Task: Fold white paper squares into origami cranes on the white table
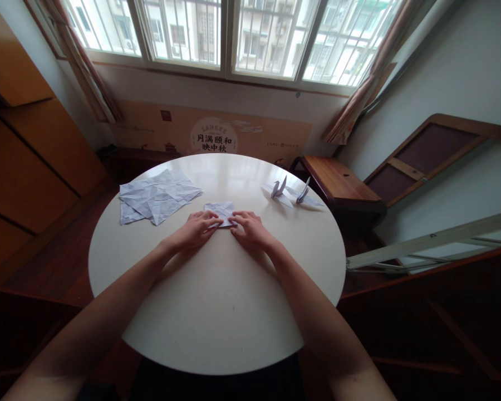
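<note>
A small folded sheet of white paper [220, 210] lies flat on the round white table, with crease lines showing on it. My left hand [199, 227] grips its left edge, fingers bent and pressed together at the lower left corner. On the opposite edge, my right hand [250, 225] pinches the paper with thumb and fingers. Both hands rest on the tabletop, and their fingertips cover the lower corners of the sheet.
Several creased paper sheets [158, 195] lie overlapped on the table's left side. Two folded paper cranes [279, 189] stand at the right. The round white table [229, 312] has a wooden bench [338, 178] beyond its right edge and a wooden cabinet [29, 167] to the left.
</note>
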Tool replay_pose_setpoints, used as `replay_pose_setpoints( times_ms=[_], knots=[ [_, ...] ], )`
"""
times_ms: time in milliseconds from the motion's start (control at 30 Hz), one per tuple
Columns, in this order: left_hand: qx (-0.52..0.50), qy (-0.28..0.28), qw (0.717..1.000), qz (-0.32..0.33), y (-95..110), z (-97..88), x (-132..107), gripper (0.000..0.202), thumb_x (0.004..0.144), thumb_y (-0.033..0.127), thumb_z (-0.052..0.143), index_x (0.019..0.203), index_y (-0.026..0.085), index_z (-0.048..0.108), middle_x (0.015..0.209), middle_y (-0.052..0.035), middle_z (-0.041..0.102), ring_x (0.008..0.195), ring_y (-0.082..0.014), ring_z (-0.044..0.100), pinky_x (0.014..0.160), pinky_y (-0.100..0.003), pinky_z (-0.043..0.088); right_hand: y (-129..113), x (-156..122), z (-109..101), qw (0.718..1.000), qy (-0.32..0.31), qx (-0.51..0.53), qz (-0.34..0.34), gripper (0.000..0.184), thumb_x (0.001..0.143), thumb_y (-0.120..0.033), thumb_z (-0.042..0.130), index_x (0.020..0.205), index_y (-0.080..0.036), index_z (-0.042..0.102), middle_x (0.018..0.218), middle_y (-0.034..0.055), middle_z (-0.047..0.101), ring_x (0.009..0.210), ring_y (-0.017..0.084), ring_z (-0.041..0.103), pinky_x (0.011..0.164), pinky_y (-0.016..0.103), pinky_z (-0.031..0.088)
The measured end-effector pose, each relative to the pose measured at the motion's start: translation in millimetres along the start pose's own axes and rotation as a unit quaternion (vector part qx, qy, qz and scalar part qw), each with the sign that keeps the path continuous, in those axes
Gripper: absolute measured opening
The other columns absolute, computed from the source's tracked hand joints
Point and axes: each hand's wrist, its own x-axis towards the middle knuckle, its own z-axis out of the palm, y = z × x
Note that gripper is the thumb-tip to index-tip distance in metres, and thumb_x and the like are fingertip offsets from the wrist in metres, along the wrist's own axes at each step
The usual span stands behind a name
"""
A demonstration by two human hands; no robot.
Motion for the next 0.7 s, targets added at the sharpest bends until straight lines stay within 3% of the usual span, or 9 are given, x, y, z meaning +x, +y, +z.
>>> replay_pose_setpoints(
  times_ms=[400, 700],
  knots=[
    [0.005, -0.005, 1.000, -0.008, 2.6, -2.3, 0.8, 0.034, 0.098, 0.028, 0.046, 0.129, 0.027, 0.061, 0.125, -0.0087, 0.059, 0.115, -0.0276, 0.055, 0.103, -0.049, 0.036, -0.9, 0.6, -0.4, 1.000, -0.003, -0.002, 0.003, 0.039, 0.090, -0.033, 0.060, 0.128, -0.027, 0.064, 0.140, 0.0079, 0.055, 0.133, 0.029, 0.040, 0.109, 0.048, 0.032],
    [-0.004, 0.053, 0.998, -0.021, 5.9, -4.8, 1.1, 0.028, 0.091, 0.038, 0.061, 0.114, 0.024, 0.069, 0.112, -0.0057, 0.066, 0.104, -0.0257, 0.062, 0.094, -0.039, 0.043, 0.9, 1.2, 1.5, 1.000, 0.021, 0.010, -0.017, 0.035, 0.089, -0.032, 0.063, 0.123, -0.026, 0.067, 0.132, 0.0086, 0.061, 0.127, 0.029, 0.045, 0.106, 0.047, 0.034]
  ],
)
